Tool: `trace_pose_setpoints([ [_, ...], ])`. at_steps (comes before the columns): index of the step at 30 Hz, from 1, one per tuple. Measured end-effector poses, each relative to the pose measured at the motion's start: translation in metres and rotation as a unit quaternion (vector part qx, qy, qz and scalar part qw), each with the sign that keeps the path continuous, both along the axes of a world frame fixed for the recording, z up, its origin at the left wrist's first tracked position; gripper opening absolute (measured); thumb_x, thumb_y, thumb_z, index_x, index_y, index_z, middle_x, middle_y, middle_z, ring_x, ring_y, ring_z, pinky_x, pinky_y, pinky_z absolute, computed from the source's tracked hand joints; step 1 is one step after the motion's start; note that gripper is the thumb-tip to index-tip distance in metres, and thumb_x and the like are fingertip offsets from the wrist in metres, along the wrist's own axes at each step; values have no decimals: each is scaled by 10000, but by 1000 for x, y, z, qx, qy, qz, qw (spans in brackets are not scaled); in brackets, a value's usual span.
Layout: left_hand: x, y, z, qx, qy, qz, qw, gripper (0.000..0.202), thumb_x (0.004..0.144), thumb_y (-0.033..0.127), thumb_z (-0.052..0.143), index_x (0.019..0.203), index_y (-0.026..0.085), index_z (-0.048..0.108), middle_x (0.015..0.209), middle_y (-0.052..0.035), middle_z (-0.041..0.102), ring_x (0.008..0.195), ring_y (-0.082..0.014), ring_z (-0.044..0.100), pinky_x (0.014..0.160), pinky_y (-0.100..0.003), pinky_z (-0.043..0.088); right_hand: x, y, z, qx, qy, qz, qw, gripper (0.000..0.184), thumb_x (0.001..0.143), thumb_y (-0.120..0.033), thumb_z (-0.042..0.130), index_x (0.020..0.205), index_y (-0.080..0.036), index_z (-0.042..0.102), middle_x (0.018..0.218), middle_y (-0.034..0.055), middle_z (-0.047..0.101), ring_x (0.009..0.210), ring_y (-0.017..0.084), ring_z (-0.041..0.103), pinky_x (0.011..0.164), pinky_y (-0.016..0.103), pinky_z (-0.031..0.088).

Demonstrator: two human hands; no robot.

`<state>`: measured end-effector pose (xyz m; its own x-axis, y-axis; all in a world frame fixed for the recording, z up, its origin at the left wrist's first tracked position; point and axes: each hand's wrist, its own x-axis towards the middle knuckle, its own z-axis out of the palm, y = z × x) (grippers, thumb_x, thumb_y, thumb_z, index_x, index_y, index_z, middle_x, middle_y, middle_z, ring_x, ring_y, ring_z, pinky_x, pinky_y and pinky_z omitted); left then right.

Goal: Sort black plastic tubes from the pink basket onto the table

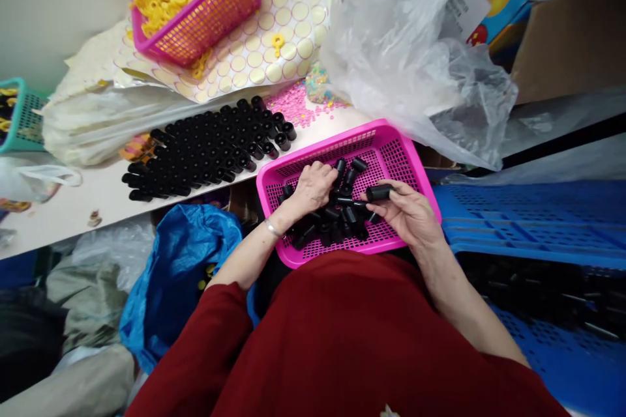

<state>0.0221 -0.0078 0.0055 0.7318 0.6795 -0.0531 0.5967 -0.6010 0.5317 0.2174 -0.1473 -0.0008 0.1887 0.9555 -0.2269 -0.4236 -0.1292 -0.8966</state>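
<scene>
A pink mesh basket (391, 143) rests on my lap and holds several short black tubes (342, 215). My left hand (313, 186) reaches down into the pile, fingers curled over the tubes. My right hand (408, 212) is closed on one black tube (379, 193), holding it by the fingertips just above the basket's right half. On the white table (73, 202) to the left, many black tubes (210, 146) lie packed side by side in neat rows.
A second pink basket (215, 13) of yellow rings sits on a sheet of round stickers (293, 19) at the back. Crumpled clear plastic bag (415, 52) behind, blue crate (538, 221) to the right, blue bag (180, 267) lower left, teal basket (22, 114) far left.
</scene>
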Motion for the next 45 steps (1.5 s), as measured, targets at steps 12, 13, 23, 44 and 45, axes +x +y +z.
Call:
trace_pose_setpoints([
  [12, 30, -61, 25, -649, -382, 197, 628, 413, 635, 296, 906, 926, 156, 649, 815, 2, 645, 701, -111, 642, 624, -241, 516, -11, -11, 4, 35, -177, -122, 976, 419, 664, -455, 903, 981, -247, 724, 847, 11, 752, 731, 197, 729, 725, 377, 653],
  [13, 32, -64, 23, -656, -381, 200, 620, 418, 639, 305, 913, 923, 154, 645, 799, 5, 646, 682, -104, 643, 608, -230, 507, -11, -12, 6, 41, -206, -122, 970, 395, 678, -445, 894, 979, -247, 730, 858, 12, 753, 749, 201, 729, 744, 388, 654],
  [23, 25, -55, 8, -606, -436, 280, 604, 375, 538, 291, 954, 785, 118, 731, 667, -17, 658, 559, -98, 584, 546, -248, 426, -18, 14, 7, 187, -504, 1, 843, 389, 945, -349, 599, 1297, -214, 697, 1226, 120, 749, 1139, 292, 718, 1023, 467, 606],
  [44, -51, -32, 26, -514, -570, 406, 495, 92, 808, 170, 747, 789, 105, 685, 697, -51, 706, 521, -57, 560, 446, -145, 364, -47, 185, 13, 184, -549, 70, 812, 288, 840, -336, 686, 1090, -195, 669, 961, 82, 729, 792, 224, 654, 793, 389, 534],
  [45, -51, -31, 25, -530, -566, 419, 473, 104, 855, 159, 687, 770, 101, 682, 689, -55, 701, 515, -58, 566, 454, -143, 391, -40, 173, 13, 195, -544, 45, 815, 256, 847, -333, 672, 1071, -208, 676, 957, 74, 732, 767, 210, 648, 777, 378, 535],
])
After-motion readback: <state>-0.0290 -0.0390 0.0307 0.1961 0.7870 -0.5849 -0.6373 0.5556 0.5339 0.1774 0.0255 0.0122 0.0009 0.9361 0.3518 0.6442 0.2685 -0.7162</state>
